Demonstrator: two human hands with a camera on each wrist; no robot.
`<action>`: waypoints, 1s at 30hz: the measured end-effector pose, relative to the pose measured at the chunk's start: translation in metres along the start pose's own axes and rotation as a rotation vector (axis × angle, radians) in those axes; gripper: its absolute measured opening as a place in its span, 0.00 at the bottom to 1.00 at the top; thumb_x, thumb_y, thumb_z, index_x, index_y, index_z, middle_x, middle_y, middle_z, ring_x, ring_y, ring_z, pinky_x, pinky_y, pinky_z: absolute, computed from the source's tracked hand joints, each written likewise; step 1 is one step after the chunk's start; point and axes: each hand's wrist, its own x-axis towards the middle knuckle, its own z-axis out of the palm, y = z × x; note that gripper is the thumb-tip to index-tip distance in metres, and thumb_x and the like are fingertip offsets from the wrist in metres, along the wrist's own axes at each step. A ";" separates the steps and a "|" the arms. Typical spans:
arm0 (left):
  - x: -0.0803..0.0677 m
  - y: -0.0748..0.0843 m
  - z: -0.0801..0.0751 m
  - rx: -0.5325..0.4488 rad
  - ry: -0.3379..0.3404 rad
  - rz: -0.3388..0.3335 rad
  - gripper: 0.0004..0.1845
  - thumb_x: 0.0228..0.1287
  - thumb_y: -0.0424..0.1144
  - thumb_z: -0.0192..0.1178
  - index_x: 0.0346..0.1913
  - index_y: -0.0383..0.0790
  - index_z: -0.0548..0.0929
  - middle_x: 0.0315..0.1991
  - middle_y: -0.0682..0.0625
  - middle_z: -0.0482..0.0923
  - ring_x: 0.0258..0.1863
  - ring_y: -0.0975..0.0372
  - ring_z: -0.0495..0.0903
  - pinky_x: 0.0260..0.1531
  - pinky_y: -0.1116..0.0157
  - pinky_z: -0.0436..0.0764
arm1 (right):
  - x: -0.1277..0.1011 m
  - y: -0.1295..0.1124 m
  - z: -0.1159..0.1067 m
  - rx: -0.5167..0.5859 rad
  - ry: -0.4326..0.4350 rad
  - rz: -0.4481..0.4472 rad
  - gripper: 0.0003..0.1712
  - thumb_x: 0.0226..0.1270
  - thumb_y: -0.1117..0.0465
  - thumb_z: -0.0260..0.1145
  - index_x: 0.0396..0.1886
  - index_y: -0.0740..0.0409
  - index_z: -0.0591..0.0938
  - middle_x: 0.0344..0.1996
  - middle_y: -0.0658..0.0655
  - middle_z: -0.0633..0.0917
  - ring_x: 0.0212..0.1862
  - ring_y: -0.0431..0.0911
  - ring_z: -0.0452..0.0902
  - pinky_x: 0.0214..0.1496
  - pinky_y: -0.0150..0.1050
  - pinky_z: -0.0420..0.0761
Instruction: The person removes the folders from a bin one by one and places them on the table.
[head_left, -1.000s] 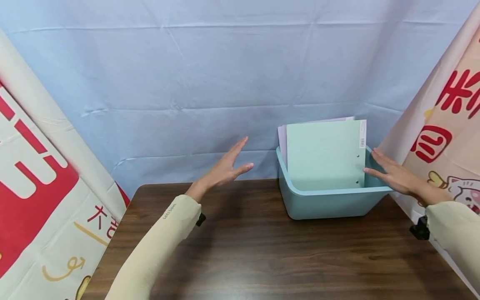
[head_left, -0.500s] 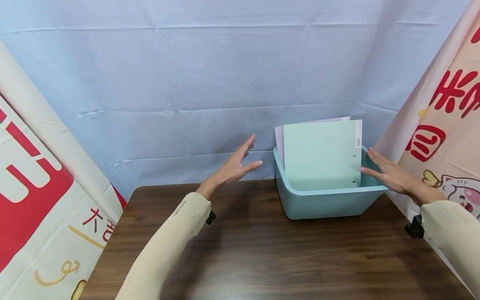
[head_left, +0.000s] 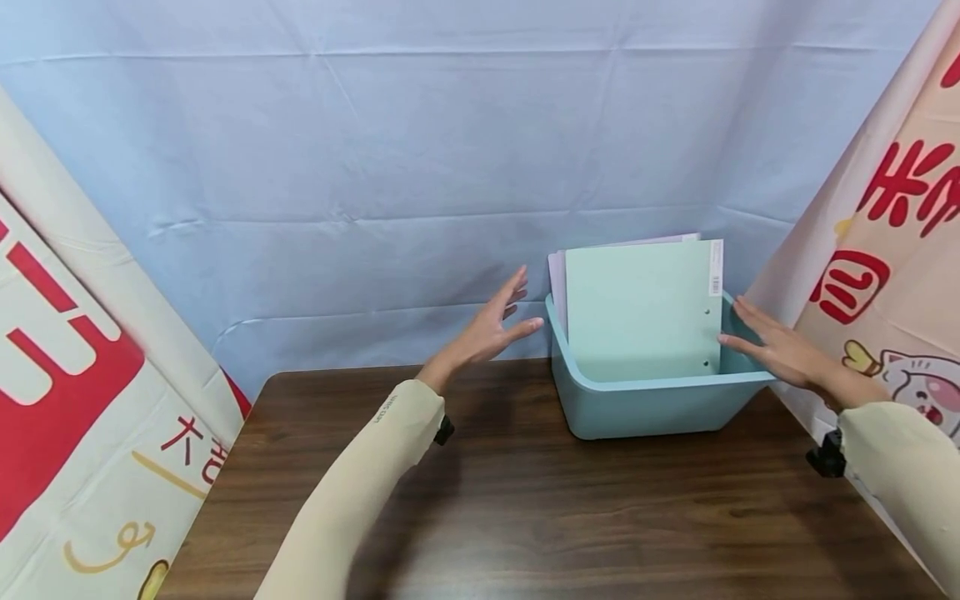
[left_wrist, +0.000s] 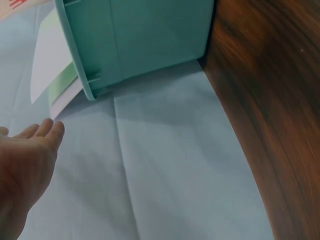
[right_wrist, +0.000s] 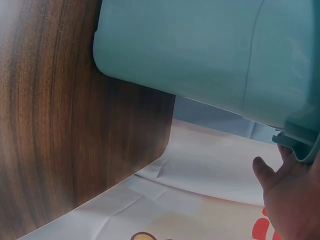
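A light teal plastic bin (head_left: pixel 652 414) stands on the brown table, toward the back right. Inside it a pale green flat sheet or folder (head_left: pixel 637 308) leans upright, with a barcode label and two holes along its right side. Behind that, lilac edges of another folder (head_left: pixel 557 279) show. My left hand (head_left: pixel 489 332) is held in the air left of the bin, fingers extended, thumb pointing toward the rim, holding nothing. At the bin's right end, my right hand (head_left: pixel 783 350) lies at the rim with fingers spread; in the right wrist view its fingertips (right_wrist: pixel 284 150) are under the lip.
The brown wooden table (head_left: pixel 480 517) has its back edge against a pale blue cloth (head_left: pixel 450 150). Printed cloths hang at the left (head_left: pixel 67 375) and right (head_left: pixel 892 275), the right one close beside the bin.
My left hand has moved rightward, closer to the bin's left rim. My right hand stays at the right rim. The head view has shifted slightly; the bin and folders stand as before.
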 end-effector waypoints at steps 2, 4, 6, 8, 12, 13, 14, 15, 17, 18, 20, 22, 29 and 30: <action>0.002 -0.001 0.002 -0.006 0.002 0.001 0.54 0.72 0.71 0.57 0.88 0.57 0.39 0.86 0.41 0.49 0.83 0.50 0.57 0.78 0.46 0.64 | 0.000 -0.001 0.000 0.000 0.003 -0.002 0.51 0.84 0.39 0.48 0.86 0.61 0.34 0.83 0.74 0.34 0.80 0.79 0.32 0.68 0.87 0.39; 0.005 -0.001 0.003 -0.014 0.001 0.003 0.53 0.73 0.67 0.58 0.88 0.55 0.40 0.86 0.40 0.49 0.83 0.50 0.58 0.79 0.47 0.63 | 0.000 -0.001 0.001 0.000 0.005 -0.002 0.51 0.85 0.39 0.48 0.86 0.61 0.34 0.83 0.74 0.34 0.81 0.79 0.32 0.69 0.87 0.39; 0.008 0.000 0.004 -0.020 0.000 0.008 0.52 0.75 0.62 0.60 0.88 0.52 0.40 0.86 0.39 0.49 0.83 0.50 0.58 0.79 0.48 0.63 | 0.000 -0.001 0.001 0.004 0.008 -0.004 0.51 0.85 0.40 0.48 0.86 0.61 0.34 0.83 0.74 0.34 0.81 0.78 0.32 0.69 0.87 0.39; 0.012 0.001 0.006 -0.027 -0.004 0.009 0.51 0.76 0.56 0.61 0.88 0.51 0.40 0.86 0.39 0.49 0.83 0.50 0.58 0.80 0.49 0.62 | 0.000 -0.001 0.001 0.006 0.009 -0.004 0.51 0.85 0.40 0.48 0.86 0.61 0.34 0.83 0.74 0.34 0.81 0.78 0.32 0.69 0.87 0.39; 0.019 0.004 0.009 -0.042 -0.010 0.004 0.50 0.77 0.51 0.61 0.88 0.51 0.39 0.86 0.41 0.48 0.83 0.51 0.57 0.80 0.52 0.61 | -0.001 0.000 0.001 0.017 0.009 0.000 0.51 0.85 0.40 0.48 0.86 0.61 0.34 0.83 0.75 0.34 0.80 0.79 0.31 0.68 0.87 0.38; 0.020 0.004 0.010 -0.046 -0.013 -0.001 0.51 0.77 0.50 0.61 0.88 0.52 0.39 0.86 0.41 0.48 0.83 0.51 0.57 0.80 0.52 0.61 | -0.001 0.000 0.001 0.017 0.008 0.002 0.51 0.85 0.40 0.48 0.86 0.61 0.34 0.83 0.75 0.34 0.80 0.79 0.31 0.68 0.87 0.38; 0.021 0.004 0.011 -0.052 -0.015 -0.005 0.51 0.77 0.50 0.61 0.88 0.52 0.39 0.86 0.41 0.47 0.83 0.51 0.56 0.81 0.53 0.60 | -0.001 0.000 0.001 0.019 0.007 0.002 0.51 0.85 0.40 0.48 0.86 0.61 0.34 0.83 0.75 0.34 0.80 0.79 0.31 0.68 0.87 0.38; 0.023 0.004 0.012 -0.056 -0.018 -0.007 0.51 0.77 0.49 0.61 0.88 0.52 0.39 0.86 0.41 0.47 0.83 0.50 0.56 0.81 0.52 0.60 | -0.001 0.000 0.001 0.020 0.006 0.001 0.51 0.85 0.40 0.48 0.86 0.62 0.34 0.83 0.75 0.34 0.80 0.79 0.31 0.69 0.87 0.38; 0.027 0.004 0.015 -0.063 -0.026 -0.008 0.51 0.77 0.50 0.61 0.88 0.53 0.39 0.87 0.41 0.47 0.84 0.50 0.55 0.81 0.53 0.60 | -0.002 0.000 0.000 0.020 0.006 0.003 0.51 0.85 0.40 0.48 0.86 0.62 0.34 0.83 0.75 0.34 0.81 0.78 0.31 0.69 0.87 0.39; 0.028 0.004 0.017 -0.069 -0.029 -0.008 0.51 0.77 0.50 0.61 0.88 0.53 0.39 0.87 0.42 0.46 0.84 0.50 0.55 0.81 0.53 0.60 | -0.002 0.000 -0.001 0.022 0.006 0.003 0.51 0.85 0.40 0.49 0.86 0.62 0.34 0.83 0.75 0.34 0.81 0.78 0.31 0.69 0.87 0.38; 0.032 0.003 0.019 -0.078 -0.035 -0.008 0.51 0.77 0.51 0.61 0.88 0.54 0.39 0.87 0.43 0.46 0.84 0.50 0.54 0.81 0.53 0.59 | -0.003 0.000 -0.001 0.025 0.007 0.005 0.51 0.85 0.40 0.49 0.86 0.62 0.34 0.83 0.75 0.34 0.81 0.79 0.31 0.69 0.87 0.39; 0.035 0.004 0.022 -0.086 -0.040 -0.013 0.50 0.77 0.51 0.61 0.88 0.54 0.39 0.87 0.45 0.45 0.84 0.50 0.54 0.81 0.53 0.59 | -0.004 0.000 -0.002 0.029 0.009 0.010 0.51 0.85 0.39 0.49 0.86 0.61 0.34 0.83 0.75 0.34 0.81 0.79 0.31 0.68 0.87 0.39; 0.043 0.003 0.029 -0.096 -0.052 -0.044 0.50 0.77 0.51 0.61 0.88 0.57 0.39 0.87 0.48 0.47 0.84 0.53 0.54 0.81 0.51 0.60 | -0.002 0.001 0.000 0.025 0.016 0.023 0.51 0.84 0.38 0.48 0.87 0.59 0.35 0.83 0.74 0.35 0.80 0.80 0.33 0.66 0.88 0.41; 0.044 0.003 0.029 -0.098 -0.053 -0.046 0.50 0.77 0.52 0.61 0.88 0.58 0.39 0.87 0.49 0.47 0.84 0.54 0.55 0.81 0.51 0.60 | -0.002 0.001 0.000 0.025 0.014 0.027 0.51 0.84 0.38 0.48 0.87 0.59 0.35 0.83 0.74 0.35 0.80 0.80 0.33 0.66 0.89 0.41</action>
